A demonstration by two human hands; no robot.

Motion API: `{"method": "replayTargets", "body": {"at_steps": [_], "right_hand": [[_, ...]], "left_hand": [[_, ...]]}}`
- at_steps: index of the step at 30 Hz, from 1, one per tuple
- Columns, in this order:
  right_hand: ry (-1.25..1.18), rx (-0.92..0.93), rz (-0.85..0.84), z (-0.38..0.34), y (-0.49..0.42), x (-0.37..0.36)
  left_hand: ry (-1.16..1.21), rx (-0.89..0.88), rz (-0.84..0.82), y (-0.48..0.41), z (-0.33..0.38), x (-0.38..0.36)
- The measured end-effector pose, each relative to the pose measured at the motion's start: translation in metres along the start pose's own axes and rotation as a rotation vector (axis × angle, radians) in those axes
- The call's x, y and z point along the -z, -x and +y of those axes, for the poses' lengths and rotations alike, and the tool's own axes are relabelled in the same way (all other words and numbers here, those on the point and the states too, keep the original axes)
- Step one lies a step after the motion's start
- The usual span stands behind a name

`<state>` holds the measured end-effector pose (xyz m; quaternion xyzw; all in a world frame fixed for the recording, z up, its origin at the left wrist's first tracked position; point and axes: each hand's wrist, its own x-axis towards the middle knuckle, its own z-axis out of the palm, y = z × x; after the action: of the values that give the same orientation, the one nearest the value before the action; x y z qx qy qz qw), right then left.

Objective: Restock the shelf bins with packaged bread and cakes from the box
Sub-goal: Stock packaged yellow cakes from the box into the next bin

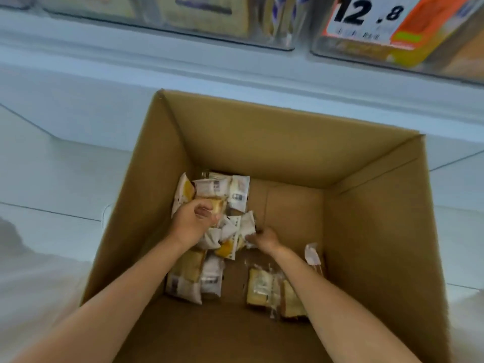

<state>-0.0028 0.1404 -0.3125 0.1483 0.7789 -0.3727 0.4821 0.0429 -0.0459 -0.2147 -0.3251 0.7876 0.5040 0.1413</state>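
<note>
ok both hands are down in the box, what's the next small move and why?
Probably close the right hand on the white wrapped cake packets at its fingertips, then lift both hands out toward the clear shelf bins. The left hand already grips a packet, and the brown cardboard box holds only a few scattered packets, so a two-handed scoop looks efficient.

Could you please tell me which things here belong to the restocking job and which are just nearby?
Job: cardboard box; packaged cakes; shelf bins; left hand; right hand.

Nearby: price sign; floor.
</note>
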Motion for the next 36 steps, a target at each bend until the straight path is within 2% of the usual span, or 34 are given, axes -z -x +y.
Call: {"method": "replayTargets", "body": {"at_steps": [4, 6, 7, 9, 11, 12, 13, 15, 16, 18, 20, 23, 25, 26, 27, 28, 30, 32, 34, 36], "right_hand": [[-0.144, 0.044, 0.066, -0.015, 0.015, 0.013], [-0.123, 0.215, 0.125, -0.027, 0.037, 0.023], [-0.083, 0.324, 0.097, -0.035, 0.053, 0.027], [-0.014, 0.477, -0.087, -0.047, 0.087, 0.036], [-0.033, 0.475, -0.214, -0.055, 0.114, 0.048], [-0.072, 0.473, -0.166, -0.057, 0.121, 0.056], [-0.097, 0.462, -0.051, -0.056, 0.122, 0.064], [-0.097, 0.375, 0.125, -0.052, 0.125, 0.077], [-0.13, 0.311, 0.096, -0.049, 0.127, 0.08], [-0.262, 0.224, -0.093, -0.039, 0.127, 0.082], [-0.331, 0.248, -0.215, -0.034, 0.134, 0.081], [-0.244, 0.38, -0.165, -0.035, 0.137, 0.085], [0.1, 0.492, -0.097, -0.044, 0.137, 0.091], [0.28, 0.549, -0.073, -0.05, 0.139, 0.092], [0.359, 0.609, -0.038, -0.055, 0.142, 0.091], [0.315, 0.662, -0.001, -0.061, 0.144, 0.089], [-0.058, 0.676, 0.077, -0.07, 0.149, 0.087], [-0.345, 0.588, 0.058, -0.068, 0.143, 0.09], [-0.227, 0.516, 0.008, -0.058, 0.137, 0.092], [-0.044, 0.514, -0.031, -0.05, 0.141, 0.093]], "left_hand": [[0.037, 0.063, -0.034, 0.002, 0.004, -0.004], [0.129, 0.151, -0.126, 0.009, 0.015, -0.006], [0.198, 0.215, -0.21, 0.013, 0.021, -0.008], [0.34, 0.329, -0.329, 0.021, 0.034, -0.014], [0.432, 0.345, -0.25, 0.026, 0.042, -0.016], [0.469, 0.346, -0.201, 0.027, 0.043, -0.013], [0.522, 0.355, -0.197, 0.029, 0.044, -0.009], [0.628, 0.361, -0.31, 0.032, 0.043, 0.002], [0.666, 0.358, -0.387, 0.035, 0.044, 0.007], [0.696, 0.361, -0.501, 0.044, 0.05, 0.014], [0.692, 0.331, -0.551, 0.048, 0.054, 0.017], [0.526, 0.182, -0.467, 0.049, 0.058, 0.019], [0.269, 0.007, -0.347, 0.05, 0.062, 0.019], [0.149, -0.074, -0.364, 0.051, 0.066, 0.018], [0.068, -0.125, -0.417, 0.052, 0.07, 0.015], [0.048, -0.149, -0.459, 0.052, 0.072, 0.01], [0.167, -0.114, -0.409, 0.052, 0.07, 0.001], [0.373, 0.01, -0.317, 0.051, 0.064, -0.002], [0.521, 0.109, -0.389, 0.049, 0.056, 0.003], [0.56, 0.182, -0.609, 0.048, 0.05, 0.012]]}}
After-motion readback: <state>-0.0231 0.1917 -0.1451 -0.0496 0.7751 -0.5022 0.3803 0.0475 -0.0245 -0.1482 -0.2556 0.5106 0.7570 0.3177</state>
